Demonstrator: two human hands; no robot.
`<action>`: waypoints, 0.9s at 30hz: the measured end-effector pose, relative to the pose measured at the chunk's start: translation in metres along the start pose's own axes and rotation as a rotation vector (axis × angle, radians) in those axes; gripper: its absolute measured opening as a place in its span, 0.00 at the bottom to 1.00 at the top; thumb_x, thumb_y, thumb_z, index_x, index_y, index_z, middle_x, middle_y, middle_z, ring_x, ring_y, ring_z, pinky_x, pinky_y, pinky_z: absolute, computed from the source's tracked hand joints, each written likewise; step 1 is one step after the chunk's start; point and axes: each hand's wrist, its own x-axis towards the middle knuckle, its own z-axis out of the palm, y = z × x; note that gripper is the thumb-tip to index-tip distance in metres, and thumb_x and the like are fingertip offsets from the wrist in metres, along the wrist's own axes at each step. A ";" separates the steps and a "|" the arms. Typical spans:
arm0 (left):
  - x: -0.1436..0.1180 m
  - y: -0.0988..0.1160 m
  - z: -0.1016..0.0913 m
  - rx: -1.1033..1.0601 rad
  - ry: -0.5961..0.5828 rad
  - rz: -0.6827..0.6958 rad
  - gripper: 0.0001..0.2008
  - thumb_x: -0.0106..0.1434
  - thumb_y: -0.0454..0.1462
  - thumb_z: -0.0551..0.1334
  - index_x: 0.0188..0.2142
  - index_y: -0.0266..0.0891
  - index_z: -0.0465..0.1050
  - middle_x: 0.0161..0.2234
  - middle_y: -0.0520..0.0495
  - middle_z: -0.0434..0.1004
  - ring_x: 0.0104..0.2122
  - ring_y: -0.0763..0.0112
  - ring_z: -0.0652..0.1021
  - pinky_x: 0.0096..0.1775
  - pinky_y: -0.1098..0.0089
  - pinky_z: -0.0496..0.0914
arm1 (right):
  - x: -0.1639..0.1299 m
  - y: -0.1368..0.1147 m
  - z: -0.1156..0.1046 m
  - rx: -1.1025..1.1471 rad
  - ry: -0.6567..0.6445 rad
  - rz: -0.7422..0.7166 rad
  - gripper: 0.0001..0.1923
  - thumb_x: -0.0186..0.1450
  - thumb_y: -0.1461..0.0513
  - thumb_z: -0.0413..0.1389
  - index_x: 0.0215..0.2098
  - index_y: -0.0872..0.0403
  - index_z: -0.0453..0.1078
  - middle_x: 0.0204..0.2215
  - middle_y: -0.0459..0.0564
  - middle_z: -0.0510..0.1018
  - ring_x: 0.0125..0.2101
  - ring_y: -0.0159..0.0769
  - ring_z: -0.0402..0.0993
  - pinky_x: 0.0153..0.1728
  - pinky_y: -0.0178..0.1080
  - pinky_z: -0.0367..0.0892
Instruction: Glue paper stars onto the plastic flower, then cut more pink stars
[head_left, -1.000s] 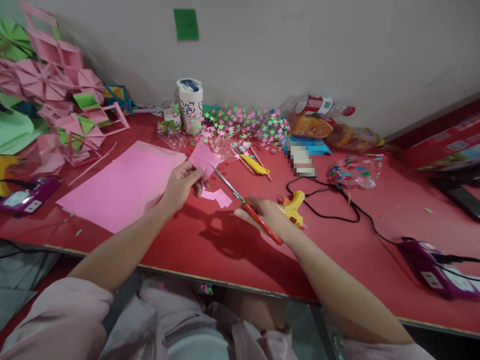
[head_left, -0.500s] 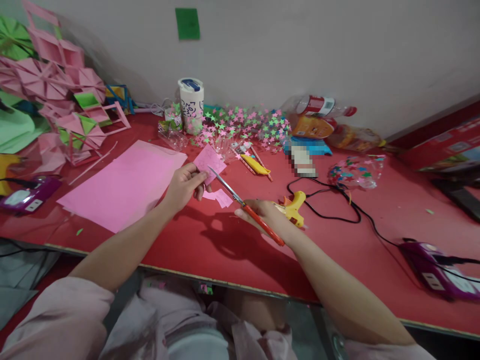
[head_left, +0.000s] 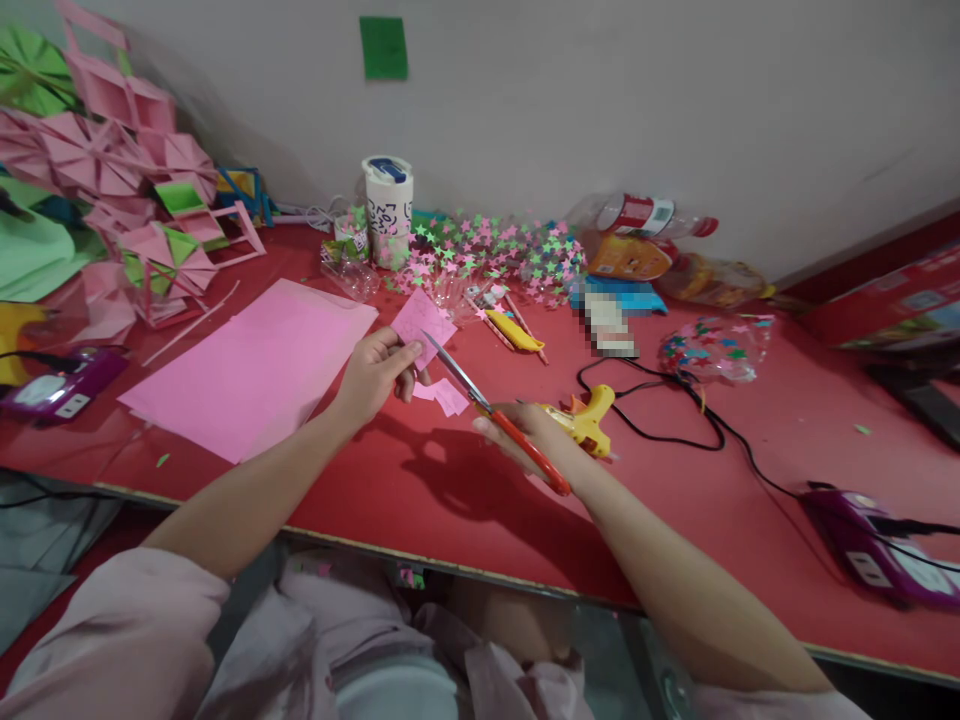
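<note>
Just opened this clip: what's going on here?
A person is at a red table with both hands busy. The left hand pinches a small pink square, and the right hand holds red-handled scissors. The blades overlap the square in this view; whether they are cutting it can't be told. Pink scraps lie on the table near the left fingers, larger pink sheets lie to the left, and a yellow glue gun lies by the right hand.
</note>
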 end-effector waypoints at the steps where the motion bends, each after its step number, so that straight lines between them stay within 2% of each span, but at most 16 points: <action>1: 0.000 0.000 0.001 -0.005 0.006 -0.003 0.12 0.54 0.43 0.63 0.27 0.36 0.66 0.16 0.53 0.73 0.10 0.81 0.67 0.15 0.77 0.59 | 0.000 0.000 0.000 0.012 -0.005 0.003 0.27 0.58 0.39 0.48 0.20 0.53 0.60 0.14 0.40 0.59 0.16 0.27 0.55 0.20 0.33 0.52; 16: -0.001 -0.006 0.005 -0.111 0.025 -0.062 0.15 0.53 0.46 0.65 0.28 0.36 0.66 0.18 0.52 0.75 0.12 0.78 0.70 0.17 0.76 0.64 | -0.005 -0.012 0.004 0.045 0.043 0.030 0.27 0.60 0.40 0.47 0.19 0.53 0.59 0.13 0.40 0.59 0.16 0.28 0.56 0.20 0.34 0.51; 21: -0.002 -0.007 0.007 -0.086 -0.006 -0.075 0.16 0.52 0.46 0.65 0.27 0.36 0.64 0.17 0.52 0.75 0.13 0.77 0.72 0.17 0.77 0.63 | -0.005 -0.012 0.007 0.004 0.078 0.013 0.26 0.60 0.40 0.46 0.19 0.52 0.55 0.13 0.40 0.59 0.16 0.28 0.55 0.20 0.34 0.52; 27: -0.002 -0.006 0.008 -0.100 -0.008 -0.081 0.17 0.51 0.46 0.66 0.28 0.36 0.65 0.17 0.52 0.75 0.13 0.77 0.72 0.17 0.77 0.62 | -0.005 -0.009 0.009 0.020 0.085 0.023 0.26 0.60 0.41 0.47 0.19 0.52 0.57 0.12 0.40 0.59 0.15 0.28 0.56 0.19 0.34 0.52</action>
